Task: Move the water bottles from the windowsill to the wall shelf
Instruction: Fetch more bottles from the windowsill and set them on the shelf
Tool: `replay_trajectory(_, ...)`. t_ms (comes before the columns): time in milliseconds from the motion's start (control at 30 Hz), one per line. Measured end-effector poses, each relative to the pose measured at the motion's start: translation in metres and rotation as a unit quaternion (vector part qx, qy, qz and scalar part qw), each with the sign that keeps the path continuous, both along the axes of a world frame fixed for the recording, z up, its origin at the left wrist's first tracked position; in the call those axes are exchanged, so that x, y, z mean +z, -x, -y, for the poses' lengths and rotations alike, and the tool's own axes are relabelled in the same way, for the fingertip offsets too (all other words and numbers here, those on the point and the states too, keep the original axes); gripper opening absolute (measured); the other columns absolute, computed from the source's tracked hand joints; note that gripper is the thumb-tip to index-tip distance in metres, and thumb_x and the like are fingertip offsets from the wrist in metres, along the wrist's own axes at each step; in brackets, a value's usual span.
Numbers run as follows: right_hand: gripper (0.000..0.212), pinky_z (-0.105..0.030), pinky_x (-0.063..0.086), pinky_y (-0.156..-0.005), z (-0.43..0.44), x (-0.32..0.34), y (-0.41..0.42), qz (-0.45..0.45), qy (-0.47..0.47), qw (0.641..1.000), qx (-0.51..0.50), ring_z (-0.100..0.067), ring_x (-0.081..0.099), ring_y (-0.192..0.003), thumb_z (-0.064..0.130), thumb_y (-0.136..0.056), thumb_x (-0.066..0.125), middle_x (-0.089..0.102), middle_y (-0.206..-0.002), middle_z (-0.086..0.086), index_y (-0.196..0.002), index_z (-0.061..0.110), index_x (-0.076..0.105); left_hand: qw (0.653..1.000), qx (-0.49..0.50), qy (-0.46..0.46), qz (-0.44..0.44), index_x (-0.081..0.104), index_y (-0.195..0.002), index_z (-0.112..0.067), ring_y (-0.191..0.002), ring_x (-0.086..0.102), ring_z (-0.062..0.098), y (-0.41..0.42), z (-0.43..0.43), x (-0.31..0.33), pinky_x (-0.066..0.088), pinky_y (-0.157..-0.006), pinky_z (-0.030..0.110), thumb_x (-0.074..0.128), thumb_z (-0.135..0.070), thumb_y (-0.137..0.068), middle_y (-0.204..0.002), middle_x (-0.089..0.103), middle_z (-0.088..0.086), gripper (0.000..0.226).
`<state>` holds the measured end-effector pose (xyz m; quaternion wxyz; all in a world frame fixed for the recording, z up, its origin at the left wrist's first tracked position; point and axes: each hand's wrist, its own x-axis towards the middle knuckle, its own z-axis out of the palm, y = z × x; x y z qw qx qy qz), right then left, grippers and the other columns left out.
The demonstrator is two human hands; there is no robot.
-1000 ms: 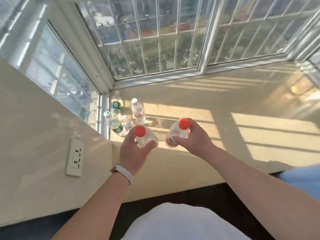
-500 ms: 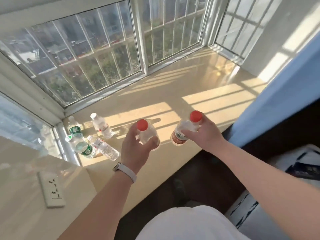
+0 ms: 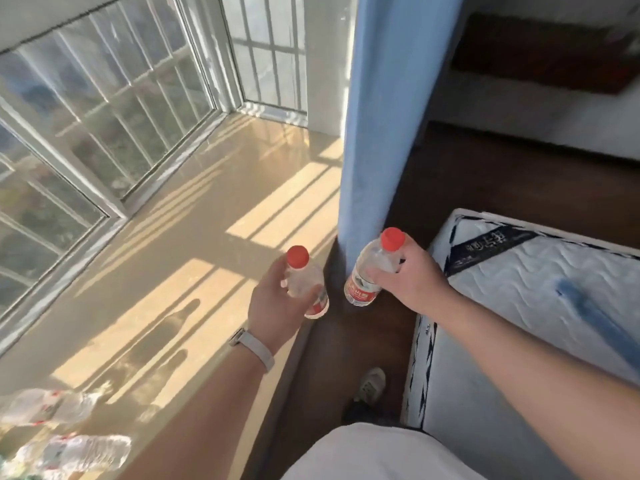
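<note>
Now: left hand [image 3: 273,303] grasps red-capped bottle [image 3: 304,282] above windowsill [image 3: 166,244] edge; right hand [image 3: 408,278] grasps second red-capped bottle [image 3: 372,268] beside blue curtain [image 3: 381,116].

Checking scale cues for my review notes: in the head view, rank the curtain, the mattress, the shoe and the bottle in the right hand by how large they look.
1. Mattress and curtain: both large and cut off by the frame, so I won't rank one over the other.
2. Bottle in the right hand.
3. Shoe, which lies farther from the camera, so its true size may differ.
</note>
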<state>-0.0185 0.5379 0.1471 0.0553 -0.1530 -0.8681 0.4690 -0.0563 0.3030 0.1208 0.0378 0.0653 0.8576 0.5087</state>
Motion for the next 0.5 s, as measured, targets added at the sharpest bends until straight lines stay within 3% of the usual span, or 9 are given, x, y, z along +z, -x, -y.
replay_trajectory(133,0.047,-0.013,0.044,-0.068,-0.06,-0.004,0.01,0.0,0.027,0.998,-0.061,0.005,0.061,-0.081,0.06,-0.057,0.072,0.065,-0.091,0.017,-0.099,0.043,0.056,0.996,-0.091,0.004,0.003,0.054,-0.117,-0.048,-0.093,0.06,-0.007,0.038,-0.07,0.003,0.045,-0.076,0.014,0.075,-0.049,-0.066,-0.1,0.063,-0.031,0.055)
replay_trajectory(233,0.046,-0.026,0.049,-0.074,-0.104,-0.006,0.018,0.002,0.035,0.994,-0.106,-0.002,0.063,-0.082,0.056,-0.059,0.074,0.067,-0.09,0.015,-0.099,0.042,0.056,0.99,-0.142,0.015,0.004,0.049,-0.109,-0.064,-0.092,0.062,-0.005,0.065,-0.122,0.008,0.051,-0.08,0.025,0.074,-0.048,-0.067,-0.101,0.062,-0.033,0.051)
replay_trajectory(300,0.042,-0.025,0.048,-0.073,-0.132,-0.004,0.025,0.001,0.03,0.991,-0.132,0.001,0.062,-0.08,0.056,-0.058,0.074,0.066,-0.088,0.017,-0.094,0.049,0.053,0.984,-0.174,0.023,0.001,0.045,-0.104,-0.07,-0.093,0.064,0.001,0.081,-0.157,0.013,0.054,-0.084,0.034,0.073,-0.049,-0.067,-0.101,0.064,-0.028,0.051)
replay_trajectory(400,0.039,-0.023,0.044,-0.071,-0.171,0.003,0.035,-0.004,0.026,0.989,-0.147,0.005,0.059,-0.08,0.052,-0.062,0.076,0.064,-0.087,0.018,-0.091,0.053,0.051,0.976,-0.214,0.026,0.0,0.048,-0.111,-0.059,-0.095,0.066,0.008,0.103,-0.206,0.018,0.054,-0.086,0.039,0.072,-0.052,-0.066,-0.105,0.067,-0.021,0.052)
replay_trajectory(500,0.044,-0.031,0.05,-0.08,-0.206,0.013,0.045,-0.007,0.026,0.985,-0.17,0.001,0.061,-0.084,0.056,-0.059,0.071,0.065,-0.091,0.017,-0.098,0.045,0.054,0.969,-0.244,0.029,-0.022,0.052,-0.112,-0.044,-0.09,0.066,0.01,0.124,-0.25,0.025,0.054,-0.083,0.04,0.07,-0.052,-0.064,-0.098,0.068,-0.018,0.051)
